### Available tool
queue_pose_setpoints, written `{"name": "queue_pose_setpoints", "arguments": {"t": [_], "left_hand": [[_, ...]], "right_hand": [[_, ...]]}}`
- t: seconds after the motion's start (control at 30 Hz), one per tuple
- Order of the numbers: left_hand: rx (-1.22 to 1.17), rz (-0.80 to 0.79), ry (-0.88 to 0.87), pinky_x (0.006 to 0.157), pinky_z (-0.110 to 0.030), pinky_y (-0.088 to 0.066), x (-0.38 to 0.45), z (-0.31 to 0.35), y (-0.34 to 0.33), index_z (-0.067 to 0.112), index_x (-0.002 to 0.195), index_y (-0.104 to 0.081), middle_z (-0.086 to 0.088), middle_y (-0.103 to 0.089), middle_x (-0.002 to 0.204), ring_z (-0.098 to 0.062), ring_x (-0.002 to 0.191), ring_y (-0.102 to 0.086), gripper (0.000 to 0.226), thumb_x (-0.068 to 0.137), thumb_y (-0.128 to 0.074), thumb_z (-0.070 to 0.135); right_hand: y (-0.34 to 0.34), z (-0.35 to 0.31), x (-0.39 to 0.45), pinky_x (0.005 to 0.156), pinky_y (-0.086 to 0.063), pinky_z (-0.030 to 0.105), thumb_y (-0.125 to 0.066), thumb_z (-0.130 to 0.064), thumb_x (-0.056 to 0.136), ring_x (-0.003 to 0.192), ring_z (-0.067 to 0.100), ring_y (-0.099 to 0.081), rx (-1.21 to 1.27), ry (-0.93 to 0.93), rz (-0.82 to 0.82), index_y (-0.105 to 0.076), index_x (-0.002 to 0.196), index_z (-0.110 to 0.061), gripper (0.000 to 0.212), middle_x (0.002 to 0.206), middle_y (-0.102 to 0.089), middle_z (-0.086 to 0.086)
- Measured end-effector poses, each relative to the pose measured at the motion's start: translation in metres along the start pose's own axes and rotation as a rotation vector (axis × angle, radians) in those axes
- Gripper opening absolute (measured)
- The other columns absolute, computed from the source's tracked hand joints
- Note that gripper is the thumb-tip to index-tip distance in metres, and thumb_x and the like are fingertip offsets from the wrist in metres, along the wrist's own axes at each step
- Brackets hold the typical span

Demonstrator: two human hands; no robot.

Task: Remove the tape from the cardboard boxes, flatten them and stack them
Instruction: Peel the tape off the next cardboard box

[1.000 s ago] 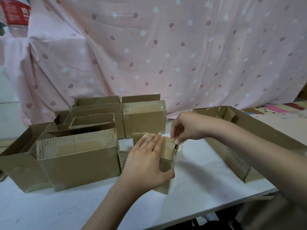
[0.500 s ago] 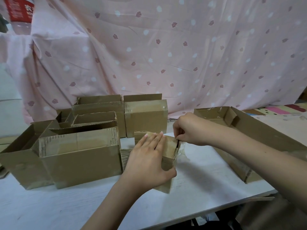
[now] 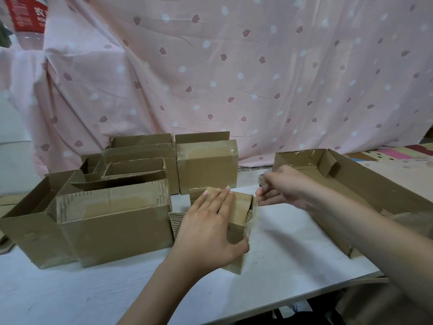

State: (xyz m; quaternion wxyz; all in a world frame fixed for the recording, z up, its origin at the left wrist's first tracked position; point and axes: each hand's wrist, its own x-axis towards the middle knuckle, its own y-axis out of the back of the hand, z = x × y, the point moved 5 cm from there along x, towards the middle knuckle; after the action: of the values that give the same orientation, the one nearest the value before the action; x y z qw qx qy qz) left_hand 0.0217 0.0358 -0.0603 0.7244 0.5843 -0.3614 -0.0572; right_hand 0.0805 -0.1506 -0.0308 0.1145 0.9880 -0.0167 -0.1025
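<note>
A white table [image 3: 293,266] carries everything, backed by a pink patterned cloth [image 3: 234,78]. At about 3 o'clock from the table's middle lies a long open box [image 3: 375,193], the largest. At 9 o'clock stands a cluster of opened boxes [image 3: 112,219], and at 12 o'clock a taped box [image 3: 207,167] stands upright. In the middle sits the small box [image 3: 236,221], the one being worked on. The left hand [image 3: 210,228] lies over its top with fingers straight and flat, the thumb hooked round its near right corner, pressing it down. The right hand [image 3: 283,186] is at 2 o'clock from that box, just off its right end, blurred; thumb and fingers look pinched together on a clear strip of tape [image 3: 255,202] that runs from the box's right end toward the fingertips.
</note>
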Motion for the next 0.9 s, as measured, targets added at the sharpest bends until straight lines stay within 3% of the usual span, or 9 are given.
{"name": "queue_pose_setpoints", "arguments": {"t": [0.1,0.2,0.27,0.33,0.5,0.67,0.77,0.9], "left_hand": [[0.007,-0.011,-0.002,0.123,-0.028,0.005,-0.001,0.0,0.0,0.019,0.159,-0.012,0.005,-0.006,0.166,-0.009,0.152,-0.004,0.097,0.083,-0.038,0.072],[0.012,-0.016,-0.006,0.123,-0.028,0.005,0.001,0.001,0.0,0.018,0.159,-0.014,0.004,-0.008,0.166,-0.01,0.152,-0.006,0.096,0.083,-0.041,0.07],[0.024,-0.021,-0.008,0.123,-0.028,0.005,0.002,0.002,0.0,0.018,0.159,-0.014,0.004,-0.008,0.166,-0.01,0.152,-0.006,0.096,0.083,-0.041,0.07],[0.034,-0.027,-0.01,0.123,-0.028,0.005,0.002,0.002,0.0,0.019,0.159,-0.013,0.004,-0.008,0.166,-0.011,0.152,-0.005,0.096,0.083,-0.04,0.07],[0.05,-0.052,-0.009,0.123,-0.028,0.007,0.0,0.002,0.0,0.019,0.159,-0.01,0.005,-0.005,0.166,-0.01,0.152,-0.004,0.101,0.076,-0.024,0.074],[0.037,-0.057,-0.008,0.123,-0.03,0.005,-0.001,0.002,0.0,0.019,0.159,-0.01,0.005,-0.005,0.166,-0.009,0.152,-0.003,0.102,0.074,-0.021,0.075],[0.026,-0.049,-0.007,0.123,-0.03,0.004,-0.002,0.003,0.002,0.018,0.159,-0.013,0.004,-0.007,0.166,-0.009,0.152,-0.005,0.102,0.074,-0.022,0.074],[0.004,-0.046,-0.004,0.123,-0.03,0.002,-0.004,0.002,0.002,0.016,0.158,-0.019,0.003,-0.014,0.165,-0.011,0.152,-0.011,0.1,0.076,-0.027,0.073]], "right_hand": [[0.011,-0.001,-0.001,0.072,-0.064,0.041,-0.038,0.003,0.097,0.081,0.038,-0.075,0.048,0.02,0.008,-0.052,0.102,0.005,0.016,0.092,-0.073,0.028],[0.006,-0.006,-0.012,0.076,-0.063,0.039,-0.045,0.006,0.092,0.076,0.032,-0.073,-0.083,0.157,0.006,-0.057,0.106,-0.008,0.023,0.096,-0.074,0.022],[-0.002,-0.013,-0.017,0.08,-0.062,0.039,-0.043,0.005,0.09,0.078,0.029,-0.073,-0.272,0.293,0.005,-0.069,0.1,-0.02,0.037,0.095,-0.075,0.012],[-0.011,-0.018,-0.018,0.082,-0.061,0.038,-0.047,-0.004,0.091,0.081,0.024,-0.072,-0.447,0.334,-0.012,-0.076,0.087,-0.023,0.035,0.094,-0.075,0.003],[-0.019,-0.017,-0.011,0.064,-0.056,0.02,-0.061,-0.01,0.096,0.073,0.013,-0.067,-0.457,0.182,-0.184,-0.075,0.099,-0.003,0.017,0.091,-0.073,0.01],[-0.011,-0.016,-0.006,0.072,-0.061,0.029,-0.069,-0.006,0.092,0.08,0.022,-0.072,-0.374,0.121,-0.229,-0.075,0.094,0.007,0.014,0.09,-0.075,0.018],[-0.008,-0.014,-0.002,0.071,-0.062,0.034,-0.07,-0.005,0.092,0.068,0.022,-0.068,-0.384,0.109,-0.197,-0.074,0.086,0.008,0.015,0.072,-0.07,0.013],[-0.007,-0.013,-0.007,0.074,-0.063,0.035,-0.066,0.002,0.092,0.067,0.025,-0.07,-0.364,0.097,-0.217,-0.07,0.095,0.007,0.008,0.073,-0.069,0.018]]}}
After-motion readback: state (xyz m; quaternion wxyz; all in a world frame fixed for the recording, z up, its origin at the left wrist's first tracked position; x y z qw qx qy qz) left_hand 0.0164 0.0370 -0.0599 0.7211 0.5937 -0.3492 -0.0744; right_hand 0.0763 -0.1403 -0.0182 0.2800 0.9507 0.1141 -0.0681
